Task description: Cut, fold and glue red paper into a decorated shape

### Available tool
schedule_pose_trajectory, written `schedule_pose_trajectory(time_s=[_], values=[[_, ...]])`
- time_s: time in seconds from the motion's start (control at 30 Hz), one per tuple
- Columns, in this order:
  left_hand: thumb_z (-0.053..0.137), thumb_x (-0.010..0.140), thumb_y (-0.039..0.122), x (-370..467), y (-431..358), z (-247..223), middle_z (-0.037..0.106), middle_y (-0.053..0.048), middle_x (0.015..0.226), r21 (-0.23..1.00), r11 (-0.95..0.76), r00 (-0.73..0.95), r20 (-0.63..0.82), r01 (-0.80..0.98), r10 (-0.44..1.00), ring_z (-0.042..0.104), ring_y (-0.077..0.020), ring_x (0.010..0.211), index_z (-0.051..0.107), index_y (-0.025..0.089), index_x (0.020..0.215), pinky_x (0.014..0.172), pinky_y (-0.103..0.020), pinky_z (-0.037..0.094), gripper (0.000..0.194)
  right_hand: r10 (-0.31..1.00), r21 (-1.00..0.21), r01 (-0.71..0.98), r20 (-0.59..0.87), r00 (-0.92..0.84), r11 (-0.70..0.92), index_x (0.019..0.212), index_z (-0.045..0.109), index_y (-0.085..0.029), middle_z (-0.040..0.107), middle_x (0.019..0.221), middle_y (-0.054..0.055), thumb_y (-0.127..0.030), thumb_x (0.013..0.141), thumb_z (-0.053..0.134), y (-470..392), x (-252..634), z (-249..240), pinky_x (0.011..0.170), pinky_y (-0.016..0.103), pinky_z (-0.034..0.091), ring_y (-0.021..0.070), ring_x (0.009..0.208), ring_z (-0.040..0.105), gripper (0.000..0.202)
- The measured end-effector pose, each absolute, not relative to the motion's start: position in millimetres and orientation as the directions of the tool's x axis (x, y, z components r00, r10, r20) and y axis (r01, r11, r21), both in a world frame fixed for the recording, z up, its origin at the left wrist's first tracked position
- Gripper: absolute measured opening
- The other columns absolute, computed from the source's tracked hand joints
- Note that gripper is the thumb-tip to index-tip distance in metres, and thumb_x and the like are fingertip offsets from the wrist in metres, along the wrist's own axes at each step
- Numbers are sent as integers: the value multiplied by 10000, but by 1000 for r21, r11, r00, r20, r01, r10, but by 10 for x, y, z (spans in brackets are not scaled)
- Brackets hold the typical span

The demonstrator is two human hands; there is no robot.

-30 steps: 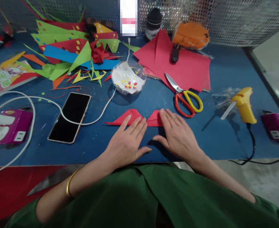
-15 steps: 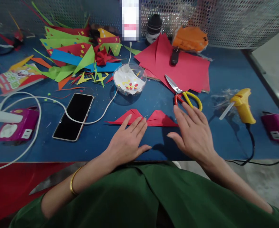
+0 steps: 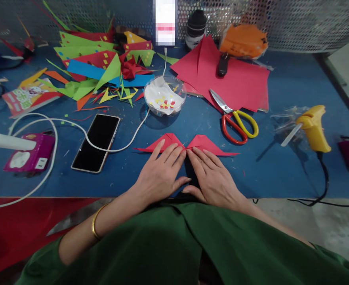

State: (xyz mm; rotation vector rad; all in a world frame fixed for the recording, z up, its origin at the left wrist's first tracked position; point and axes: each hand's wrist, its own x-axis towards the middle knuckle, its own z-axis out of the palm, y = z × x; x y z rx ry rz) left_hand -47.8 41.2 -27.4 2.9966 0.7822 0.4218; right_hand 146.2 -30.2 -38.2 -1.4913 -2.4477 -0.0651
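Note:
A folded red paper [image 3: 202, 143] lies flat on the blue table near its front edge, with two peaked halves and a narrow point at each end. My left hand [image 3: 159, 170] is laid flat with its fingertips on the left half. On the right half rest the fingertips of my right hand [image 3: 216, 174], fingers outstretched. The two hands lie side by side, their thumbs pointing at each other without touching. Fingers cover the lower middle of the paper. Scissors [image 3: 233, 118] with one red and one yellow handle lie beyond my right hand, blades partly apart.
Beyond the paper stands a clear bowl [image 3: 164, 97] with paper bits. Red sheets [image 3: 242, 85] lie at the back right, coloured cut paper [image 3: 88, 69] at the back left. A phone [image 3: 96, 142] with a white cable across it is at left, a yellow glue gun [image 3: 315, 128] at right.
My right hand has moved left from beside the scissors onto the right half of the folded paper. My left hand stays on the left half. The view has shifted slightly.

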Motion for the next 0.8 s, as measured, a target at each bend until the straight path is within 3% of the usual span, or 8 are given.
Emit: schedule_pose_trajectory(time_s=[0.37, 0.6, 0.8], values=[[447, 997, 539, -620, 378, -226, 654, -215, 1323, 74, -820, 788, 239, 567, 567, 584, -368, 1257, 625, 63, 1328, 1152, -670, 310, 607, 885, -94, 896, 231, -404, 434, 1510, 318, 43, 500, 1491, 245, -542, 1007, 363, -383, 1524, -377, 1178, 504, 328, 325, 1451, 395, 773], [438, 1023, 449, -464, 304, -239, 625, -156, 1396, 52, -858, 818, 277, 511, 504, 579, -334, 1274, 583, 36, 1364, 1134, -560, 384, 555, 869, -53, 890, 248, -429, 454, 1455, 387, 82, 516, 1468, 262, -551, 1004, 367, -371, 1503, -392, 1183, 497, 318, 342, 1429, 423, 777], [445, 1023, 446, -500, 286, -239, 625, -163, 1390, 43, -845, 814, 248, 533, 526, 588, -338, 1267, 595, 40, 1354, 1125, -564, 388, 545, 895, -60, 915, 244, -374, 399, 1474, 378, 53, 531, 1467, 235, -558, 1012, 349, -421, 1588, -371, 1176, 500, 327, 329, 1424, 430, 767]])
